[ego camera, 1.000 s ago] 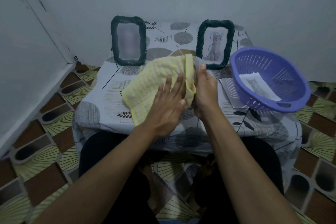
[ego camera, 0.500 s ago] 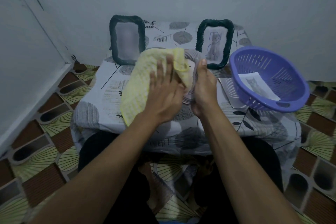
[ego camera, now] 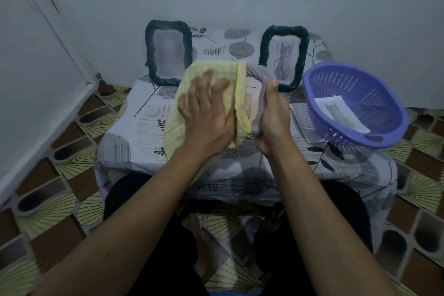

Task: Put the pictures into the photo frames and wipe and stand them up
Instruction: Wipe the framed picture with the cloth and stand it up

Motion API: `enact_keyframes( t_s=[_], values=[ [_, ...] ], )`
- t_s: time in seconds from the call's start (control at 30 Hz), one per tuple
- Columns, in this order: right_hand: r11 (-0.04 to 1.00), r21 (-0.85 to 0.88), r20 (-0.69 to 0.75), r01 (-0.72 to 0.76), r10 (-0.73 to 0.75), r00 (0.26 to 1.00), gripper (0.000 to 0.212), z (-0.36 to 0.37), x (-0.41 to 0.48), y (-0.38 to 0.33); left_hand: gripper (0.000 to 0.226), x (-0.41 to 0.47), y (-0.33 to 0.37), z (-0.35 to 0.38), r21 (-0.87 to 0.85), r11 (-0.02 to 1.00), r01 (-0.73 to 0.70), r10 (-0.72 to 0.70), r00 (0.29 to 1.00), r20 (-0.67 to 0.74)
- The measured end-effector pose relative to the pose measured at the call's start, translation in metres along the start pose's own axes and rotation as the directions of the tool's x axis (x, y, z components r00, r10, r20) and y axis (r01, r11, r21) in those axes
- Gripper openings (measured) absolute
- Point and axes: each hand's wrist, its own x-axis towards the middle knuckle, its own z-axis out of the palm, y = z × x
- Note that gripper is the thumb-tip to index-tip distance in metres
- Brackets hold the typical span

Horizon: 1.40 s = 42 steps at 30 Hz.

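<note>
My left hand (ego camera: 206,113) presses a yellow checked cloth (ego camera: 177,125) flat against a grey rope-edged photo frame (ego camera: 258,77), which the cloth mostly hides. My right hand (ego camera: 272,115) grips that frame's right edge and holds it tilted up over the table. Two dark green rope-edged frames stand upright at the back: the left frame (ego camera: 168,53) with a blurred picture, and the right frame (ego camera: 283,55) with a cat picture.
A purple plastic basket (ego camera: 355,103) with a loose cat picture (ego camera: 341,113) inside sits at the table's right. Another paper sheet (ego camera: 302,125) lies under its left side. The low table (ego camera: 134,127) wears a leaf-patterned cloth. Walls close in behind and at the left.
My left hand has slid the yellow cloth up and across the frame's face. My right hand has kept its hold on the frame's right edge.
</note>
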Motion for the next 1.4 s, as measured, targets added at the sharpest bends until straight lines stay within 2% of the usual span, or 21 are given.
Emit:
enact_keyframes(
  t_s=[0.07, 0.17, 0.27, 0.37, 0.47, 0.53, 0.63, 0.7, 0.87, 1.0, 1.13, 1.27, 1.4],
  values=[
    [1.000, -0.001, 0.027, -0.004, 0.004, 1.000, 0.055, 0.005, -0.003, 0.002, 0.071, 0.005, 0.003, 0.002, 0.062, 0.996, 0.070, -0.074, 0.995, 0.064],
    [0.999, 0.012, 0.074, -0.033, 0.032, 0.997, 0.055, 0.009, -0.009, 0.007, 0.072, 0.013, 0.006, 0.004, 0.009, 0.996, 0.087, -0.088, 0.986, 0.139],
    [0.998, -0.014, 0.092, -0.054, 0.055, 0.994, 0.046, 0.004, -0.008, 0.004, 0.072, 0.004, 0.012, 0.009, -0.057, 0.991, -0.121, 0.128, 0.979, 0.156],
    [0.994, -0.108, 0.050, -0.024, 0.029, 0.998, 0.041, -0.004, 0.001, -0.003, 0.069, -0.012, 0.012, 0.014, -0.099, 0.932, -0.350, 0.363, 0.905, 0.220],
    [0.994, -0.096, 0.042, -0.046, 0.050, 0.998, 0.045, -0.010, 0.004, -0.005, 0.057, -0.022, -0.005, 0.016, -0.046, 0.881, -0.471, 0.468, 0.850, 0.243],
    [0.998, -0.052, 0.029, -0.043, 0.044, 0.999, 0.047, -0.010, 0.003, -0.004, 0.054, -0.020, -0.018, 0.014, 0.005, 0.916, -0.400, 0.387, 0.890, 0.239],
    [0.999, -0.034, 0.057, 0.000, 0.002, 0.998, 0.053, -0.003, -0.002, -0.001, 0.054, -0.003, -0.025, 0.009, 0.025, 0.988, -0.153, 0.145, 0.971, 0.191],
    [0.998, -0.056, 0.087, 0.018, -0.013, 0.996, 0.056, 0.001, -0.003, 0.001, 0.056, 0.010, -0.021, 0.004, 0.023, 0.998, -0.062, 0.058, 0.986, 0.158],
    [0.991, -0.129, 0.144, 0.036, -0.017, 0.989, 0.050, 0.001, -0.005, -0.003, 0.057, 0.016, 0.000, 0.000, 0.012, 0.986, -0.164, 0.163, 0.985, 0.060],
    [0.991, -0.133, 0.164, -0.024, 0.046, 0.985, 0.045, 0.003, -0.006, 0.000, 0.052, 0.023, 0.013, -0.004, -0.028, 0.988, -0.153, 0.153, 0.988, -0.010],
    [0.985, -0.167, 0.134, 0.040, -0.018, 0.991, 0.039, 0.006, -0.006, -0.002, 0.052, 0.033, 0.011, -0.003, -0.103, 0.995, -0.002, -0.003, 0.999, -0.046],
    [0.985, -0.127, 0.098, 0.117, -0.105, 0.990, 0.044, 0.005, -0.005, -0.004, 0.071, 0.042, -0.008, 0.000, -0.197, 0.955, 0.222, -0.228, 0.973, -0.010],
    [0.986, -0.075, 0.039, 0.152, -0.149, 0.988, 0.068, 0.007, -0.006, -0.001, 0.057, 0.027, -0.023, 0.012, -0.377, 0.872, 0.312, -0.297, 0.950, 0.099]
  ],
)
